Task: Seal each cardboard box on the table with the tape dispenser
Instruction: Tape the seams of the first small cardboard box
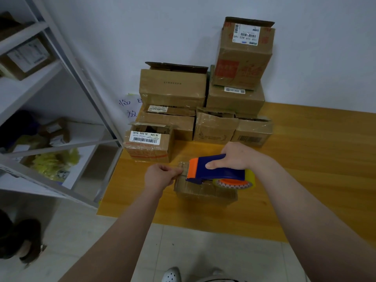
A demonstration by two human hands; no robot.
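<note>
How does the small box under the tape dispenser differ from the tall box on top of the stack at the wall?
The small box is low and lies alone on the table; the tall box stands upright on another box. The small box's top lies flat under the tape dispenser; the tall box has a flap raised. The tall box bears a white label and red print; the small box shows none. Both are brown cardboard.

Tape dispenser (215, 169): navy blue body, orange front and hub, yellowish clear roll; cardboard boxes (173, 86): brown, white barcode labels; worktop (305, 159): honey-yellow wood grain.
</note>
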